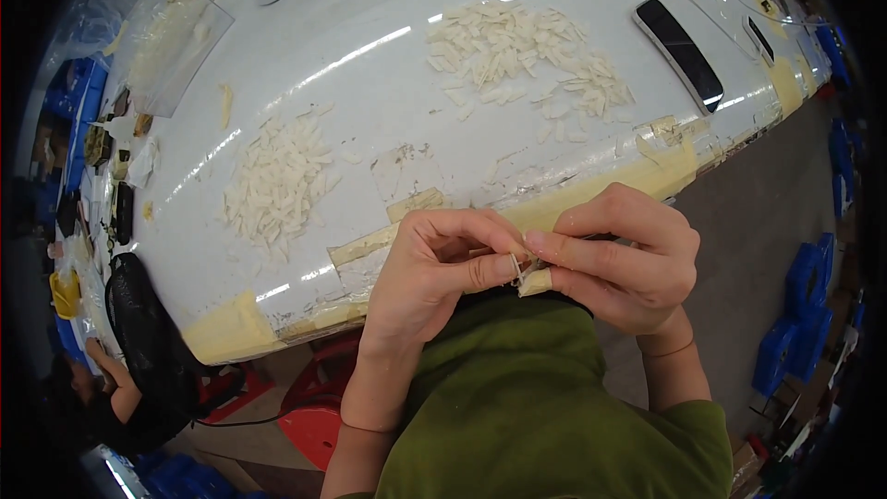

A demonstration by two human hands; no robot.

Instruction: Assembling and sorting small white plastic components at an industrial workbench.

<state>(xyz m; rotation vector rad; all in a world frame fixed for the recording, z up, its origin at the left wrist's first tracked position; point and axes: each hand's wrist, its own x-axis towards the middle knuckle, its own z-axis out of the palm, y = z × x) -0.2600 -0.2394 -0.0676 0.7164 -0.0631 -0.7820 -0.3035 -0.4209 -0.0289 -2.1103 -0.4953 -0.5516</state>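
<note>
Left hand (427,273) pinched thin pale strip (516,266), thumb against index. Right hand (637,261): fingertips bunched just right of strip, grip unclear. Strip sat between 2 hands, left nearer, long axis roughly near-to-far.

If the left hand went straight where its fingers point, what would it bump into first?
Probably the right hand. The left hand points toward it, and their fingertips look very close or touching, by a small pale piece. One view makes the exact gap hard to judge.
</note>
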